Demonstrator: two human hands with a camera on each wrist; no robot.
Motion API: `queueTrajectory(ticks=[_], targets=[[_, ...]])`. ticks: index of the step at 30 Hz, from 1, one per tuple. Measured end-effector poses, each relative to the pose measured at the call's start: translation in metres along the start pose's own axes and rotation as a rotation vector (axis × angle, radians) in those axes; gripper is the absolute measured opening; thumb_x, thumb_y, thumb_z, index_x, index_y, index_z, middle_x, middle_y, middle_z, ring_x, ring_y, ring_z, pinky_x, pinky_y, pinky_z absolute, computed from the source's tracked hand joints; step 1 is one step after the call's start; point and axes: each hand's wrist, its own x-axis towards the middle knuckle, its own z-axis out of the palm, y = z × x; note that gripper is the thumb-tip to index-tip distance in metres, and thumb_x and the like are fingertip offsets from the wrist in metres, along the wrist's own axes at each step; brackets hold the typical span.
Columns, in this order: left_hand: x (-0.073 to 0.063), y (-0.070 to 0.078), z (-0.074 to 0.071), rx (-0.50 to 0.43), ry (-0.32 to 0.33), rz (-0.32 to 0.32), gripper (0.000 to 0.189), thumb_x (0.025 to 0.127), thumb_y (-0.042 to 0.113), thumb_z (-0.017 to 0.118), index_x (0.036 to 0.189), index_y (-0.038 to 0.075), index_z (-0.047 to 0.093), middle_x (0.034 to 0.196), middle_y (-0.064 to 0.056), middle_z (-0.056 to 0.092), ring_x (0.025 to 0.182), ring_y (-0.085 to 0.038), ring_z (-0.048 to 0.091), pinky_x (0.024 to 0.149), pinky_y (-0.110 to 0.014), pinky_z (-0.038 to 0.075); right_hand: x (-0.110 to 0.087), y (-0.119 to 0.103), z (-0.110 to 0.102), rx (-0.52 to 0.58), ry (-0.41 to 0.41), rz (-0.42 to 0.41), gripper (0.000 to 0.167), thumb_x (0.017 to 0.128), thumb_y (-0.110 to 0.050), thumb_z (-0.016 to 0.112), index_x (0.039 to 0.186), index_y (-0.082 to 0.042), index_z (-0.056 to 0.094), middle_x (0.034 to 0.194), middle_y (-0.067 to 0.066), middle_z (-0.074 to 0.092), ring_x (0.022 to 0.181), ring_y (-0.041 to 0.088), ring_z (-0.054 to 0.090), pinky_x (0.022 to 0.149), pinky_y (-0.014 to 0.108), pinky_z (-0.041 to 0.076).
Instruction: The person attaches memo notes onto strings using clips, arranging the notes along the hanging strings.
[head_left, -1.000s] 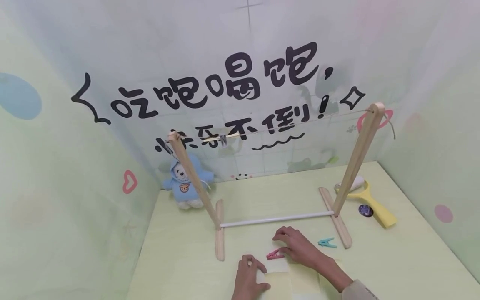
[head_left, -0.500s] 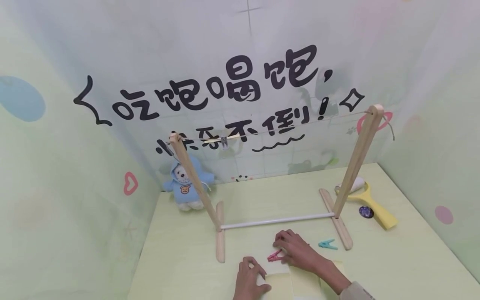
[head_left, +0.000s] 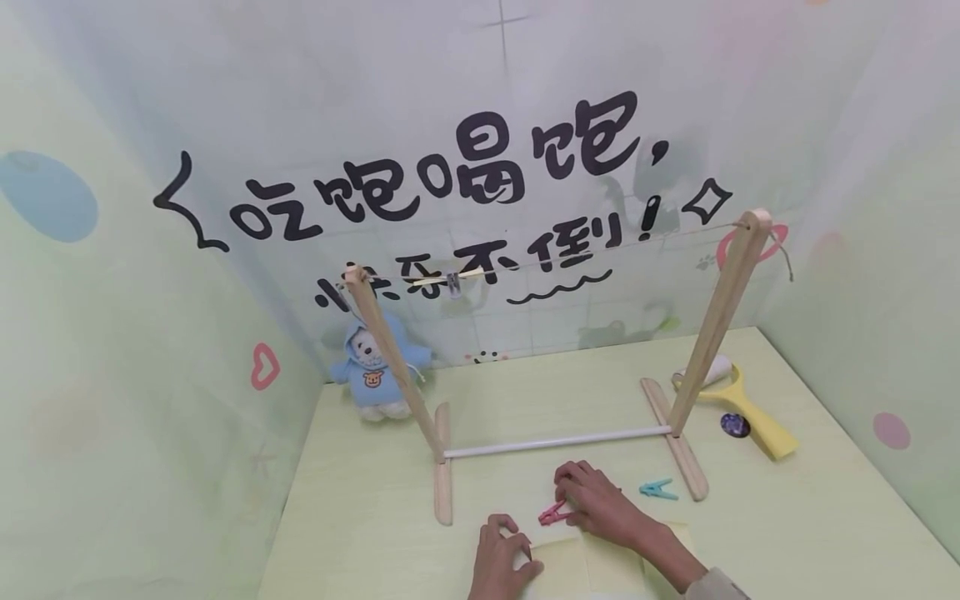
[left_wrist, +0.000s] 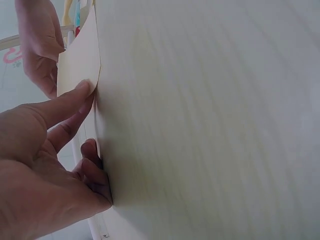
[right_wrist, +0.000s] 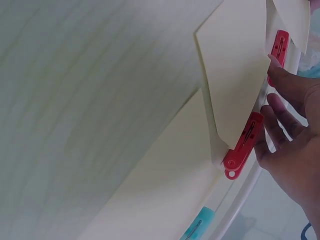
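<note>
In the head view, my left hand (head_left: 501,560) is at the bottom of the frame. Its thumb and index finger pinch the edge of a pale yellow paper sheet (left_wrist: 80,70), seen close up in the left wrist view. My right hand (head_left: 600,508) hovers low over the table with bent fingers apart. Its thumb touches a red clothespin (right_wrist: 280,45) near a sheet's corner, and its other fingers lie beside a second red clothespin (right_wrist: 245,142). Nothing shows clasped between thumb and fingers. More yellow paper (right_wrist: 160,175) lies beneath. A teal clothespin (head_left: 658,489) lies right of that hand.
Behind the hands stands a wooden frame with an upright post (head_left: 720,325), a white crossbar (head_left: 555,442) and a string. A dark clip (head_left: 453,283) hangs on the string. A plush toy (head_left: 378,379) sits back left; a yellow-handled roller (head_left: 761,421) lies right.
My right thumb has drawn a little closer to the red clothespin. The yellow sheet's upper edge has shifted slightly away from me beside my left hand. The frame and toy stay put.
</note>
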Motion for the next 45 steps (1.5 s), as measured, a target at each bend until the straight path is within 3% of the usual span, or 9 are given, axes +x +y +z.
queueTrajectory(ticks=[8, 11, 15, 17, 22, 30, 35, 41, 45], targets=[[-0.005, -0.008, 0.005, -0.042, 0.092, 0.125, 0.019, 0.087, 0.014, 0.089, 0.086, 0.010, 0.070, 0.099, -0.003, 0.059, 0.087, -0.003, 0.039, 0.071, -0.023, 0.038, -0.006, 0.000, -0.001, 0.121, 0.078, -0.004, 0.027, 0.087, -0.006, 0.089, 0.105, -0.011, 0.070, 0.111, 0.001, 0.067, 0.100, 0.017, 0.058, 0.083, 0.037, 0.053], [-0.004, -0.003, -0.004, -0.174, 0.036, 0.040, 0.013, 0.094, 0.010, 0.083, 0.093, 0.007, 0.070, 0.085, -0.002, 0.060, 0.081, -0.001, 0.037, 0.069, -0.022, 0.035, -0.011, 0.005, 0.007, 0.172, 0.115, 0.003, 0.021, 0.097, -0.010, 0.082, 0.114, -0.010, 0.071, 0.110, -0.003, 0.070, 0.101, 0.017, 0.064, 0.086, 0.038, 0.056], [-0.002, 0.007, -0.016, -0.337, -0.072, -0.166, 0.004, 0.101, 0.007, 0.075, 0.103, 0.005, 0.072, 0.082, 0.000, 0.065, 0.079, 0.001, 0.044, 0.071, -0.022, 0.040, -0.012, 0.004, 0.007, 0.225, 0.151, 0.010, 0.024, 0.099, -0.007, 0.079, 0.123, -0.005, 0.073, 0.111, -0.002, 0.073, 0.101, 0.017, 0.070, 0.087, 0.039, 0.059], [-0.002, 0.009, -0.017, -0.375, -0.083, -0.192, 0.005, 0.101, 0.005, 0.074, 0.107, 0.004, 0.072, 0.086, -0.001, 0.070, 0.079, 0.002, 0.052, 0.073, -0.022, 0.045, -0.013, 0.004, 0.006, 0.272, 0.158, 0.032, 0.025, 0.100, -0.007, 0.077, 0.125, -0.003, 0.073, 0.110, -0.002, 0.073, 0.099, 0.015, 0.069, 0.084, 0.035, 0.058], [-0.004, -0.006, 0.000, -0.397, -0.023, -0.144, 0.005, 0.102, 0.007, 0.073, 0.106, 0.004, 0.071, 0.088, 0.005, 0.072, 0.080, 0.003, 0.060, 0.071, -0.023, 0.052, -0.010, -0.003, -0.008, 0.405, 0.146, 0.130, 0.029, 0.098, 0.000, 0.077, 0.126, 0.006, 0.069, 0.106, 0.007, 0.073, 0.096, 0.020, 0.070, 0.076, 0.029, 0.061], [0.002, -0.034, 0.030, -0.411, 0.088, -0.274, 0.009, 0.101, 0.020, 0.079, 0.103, 0.028, 0.077, 0.091, 0.023, 0.073, 0.085, 0.006, 0.065, 0.074, -0.019, 0.050, -0.004, -0.004, -0.025, 0.339, 0.283, 0.109, 0.031, 0.084, 0.005, 0.086, 0.109, -0.005, 0.070, 0.111, 0.007, 0.070, 0.100, 0.022, 0.069, 0.076, 0.037, 0.060], [0.014, -0.012, 0.004, -0.436, 0.223, -0.133, 0.009, 0.103, 0.020, 0.076, 0.109, 0.014, 0.079, 0.094, 0.009, 0.077, 0.086, -0.002, 0.067, 0.071, -0.023, 0.051, 0.004, -0.009, -0.057, 0.297, 0.362, 0.059, 0.038, 0.076, 0.012, 0.088, 0.104, -0.008, 0.073, 0.121, 0.007, 0.063, 0.107, 0.021, 0.065, 0.088, 0.020, 0.054], [0.048, 0.043, -0.065, -0.554, 0.286, -0.217, 0.020, 0.103, 0.023, 0.076, 0.111, 0.004, 0.079, 0.103, -0.003, 0.078, 0.095, -0.009, 0.066, 0.082, -0.023, 0.051, 0.024, -0.022, -0.120, 0.234, 0.392, 0.049, 0.038, 0.073, 0.012, 0.091, 0.101, -0.010, 0.076, 0.125, 0.009, 0.063, 0.118, 0.027, 0.061, 0.106, 0.007, 0.039], [0.074, 0.063, -0.093, -0.597, 0.379, -0.165, 0.019, 0.104, 0.026, 0.077, 0.110, 0.009, 0.081, 0.107, 0.001, 0.076, 0.099, -0.007, 0.065, 0.087, -0.021, 0.048, 0.038, -0.033, -0.166, 0.208, 0.416, 0.058, 0.040, 0.073, 0.013, 0.092, 0.102, -0.011, 0.079, 0.128, 0.010, 0.063, 0.126, 0.022, 0.056, 0.105, 0.008, 0.038]])
